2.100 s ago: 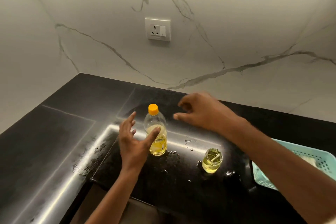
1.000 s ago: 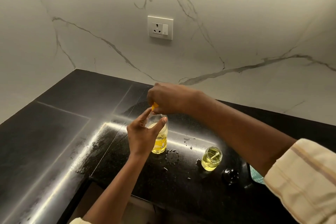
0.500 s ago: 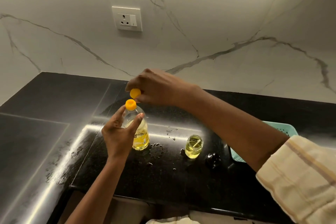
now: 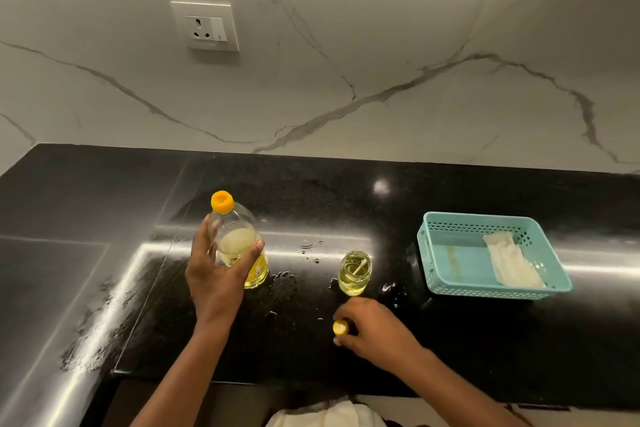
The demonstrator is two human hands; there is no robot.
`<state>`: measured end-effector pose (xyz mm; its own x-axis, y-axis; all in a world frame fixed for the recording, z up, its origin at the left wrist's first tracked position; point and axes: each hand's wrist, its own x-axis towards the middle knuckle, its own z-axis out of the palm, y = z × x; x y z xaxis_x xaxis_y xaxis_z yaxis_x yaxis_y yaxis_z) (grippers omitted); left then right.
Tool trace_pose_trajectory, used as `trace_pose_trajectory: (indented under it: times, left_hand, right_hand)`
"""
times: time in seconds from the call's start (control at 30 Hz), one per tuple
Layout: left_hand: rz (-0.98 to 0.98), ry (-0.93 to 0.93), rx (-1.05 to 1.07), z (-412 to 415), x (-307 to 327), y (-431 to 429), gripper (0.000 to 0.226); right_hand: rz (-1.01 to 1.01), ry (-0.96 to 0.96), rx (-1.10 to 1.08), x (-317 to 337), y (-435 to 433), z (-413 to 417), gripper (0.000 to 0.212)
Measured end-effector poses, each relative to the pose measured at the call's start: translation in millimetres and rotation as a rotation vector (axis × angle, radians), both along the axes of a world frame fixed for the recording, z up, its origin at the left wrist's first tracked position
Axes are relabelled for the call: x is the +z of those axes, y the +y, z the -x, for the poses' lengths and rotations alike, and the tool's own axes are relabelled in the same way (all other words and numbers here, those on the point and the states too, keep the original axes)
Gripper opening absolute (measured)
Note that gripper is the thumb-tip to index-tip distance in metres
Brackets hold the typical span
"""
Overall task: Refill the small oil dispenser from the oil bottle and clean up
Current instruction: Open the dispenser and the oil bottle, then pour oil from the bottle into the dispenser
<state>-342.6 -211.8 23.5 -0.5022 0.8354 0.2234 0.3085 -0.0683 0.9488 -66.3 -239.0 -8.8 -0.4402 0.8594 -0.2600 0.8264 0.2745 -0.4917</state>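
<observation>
— So, how far along?
— Nearest: my right hand (image 4: 377, 329) pinches the small yellow screw cap (image 4: 340, 328) down by the black stone counter (image 4: 485, 340). Bottle's open.
— And the dispenser?
— Small round glass oil dispenser (image 4: 355, 272) stands lidless just beyond, part full. My left hand (image 4: 221, 274) grips the clear plastic oil bottle (image 4: 239, 243), roughly upright. Pouring not yet begun, I judge. Spilled drops (image 4: 311, 248) remain; pale folded cloth (image 4: 509, 263) lies untouched in the teal plastic basket (image 4: 429, 246).
</observation>
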Motion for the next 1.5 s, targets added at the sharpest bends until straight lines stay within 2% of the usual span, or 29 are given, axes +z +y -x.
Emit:
trace_pose_trajectory:
  times: [0.2, 0.43, 0.5, 0.57, 0.63, 0.7, 0.93, 1.03, 1.13, 1.33, 1.5]
  left_hand:
    - [0.02, 0.036, 0.031, -4.4, -3.0, -0.7, 0.094]
    - [0.053, 0.066, 0.052, 3.6, -7.7, 1.6, 0.08]
    - [0.052, 0.073, 0.054, 4.2, -8.4, 1.9, 0.081]
    - [0.05, 0.076, 0.05, 4.0, -8.8, 1.3, 0.085]
    - [0.043, 0.076, 0.038, 3.5, -8.0, 0.1, 0.086]
    - [0.032, 0.076, 0.012, 2.7, -6.0, -0.8, 0.088]
    - [-0.036, 0.112, -0.084, 3.9, 11.0, -2.2, 0.087]
    - [-0.061, 0.127, -0.127, 5.0, 18.5, -4.4, 0.087]
    - [-0.059, 0.21, -0.152, 3.4, 25.2, -6.8, 0.088]
    - [-0.036, 0.354, -0.189, 7.1, 35.1, -3.2, 0.09]
    - [-0.045, 0.472, -0.306, 1.3, 64.0, 5.7, 0.086]
  right_hand:
    - [-0.035, 0.089, -0.18, -40.6, -15.4, -6.4, 0.04]
    - [-0.102, 0.144, -0.302, -48.0, -22.9, -5.8, 0.059]
    - [-0.173, 0.283, -0.492, -40.5, -26.5, -3.7, 0.062]
    - [-0.151, 0.464, -0.691, -34.1, -25.3, 2.1, 0.08]
    - [-0.088, 0.607, -0.793, -30.0, -17.8, 10.1, 0.1]
    - [-0.055, 0.677, -0.835, -34.7, -6.4, 17.6, 0.107]
    - [-0.101, 0.663, -0.921, -53.8, 22.3, 36.9, 0.093]
    - [-0.135, 0.631, -0.913, -56.3, 26.0, 35.4, 0.079]
    - [-0.161, 0.581, -0.871, -57.0, 27.1, 29.6, 0.068]
    - [-0.159, 0.546, -0.826, -47.8, 29.5, 19.7, 0.063]
    - [-0.218, 0.588, -0.833, -17.6, 37.1, 15.6, 0.059]
